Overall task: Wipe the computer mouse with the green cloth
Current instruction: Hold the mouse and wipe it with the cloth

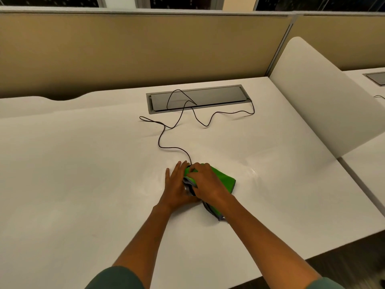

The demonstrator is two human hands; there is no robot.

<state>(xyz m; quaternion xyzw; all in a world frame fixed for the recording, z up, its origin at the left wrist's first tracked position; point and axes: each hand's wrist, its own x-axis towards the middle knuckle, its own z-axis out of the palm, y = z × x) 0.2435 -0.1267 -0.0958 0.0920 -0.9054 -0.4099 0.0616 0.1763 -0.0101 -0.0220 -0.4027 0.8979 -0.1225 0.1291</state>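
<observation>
Both hands on a bright green cloth [224,180] bunched over a dark computer mouse [188,168], mid white desk [83,184].

Right hand [206,182] curled, pressing cloth down; left hand [176,188] flat, fingers extended beside it. Mouse barely visible between fingertips; thin black cable [166,130] trailing beyond them.

Computer mouse [190,168] almost wholly buried under green cloth [224,179] and both hands, only a dark sliver showing at the front; shape and buttons impossible to make out. Right hand [206,181] pressed over the cloth, covering much of it. Left hand [177,187] alongside, palm side hidden. Black cable [166,130] lost from sight where it meets the fingers. Both sleeves cut off by the bottom edge. Neighbouring desk's cable hatch [376,77] clipped at the right edge.
</observation>
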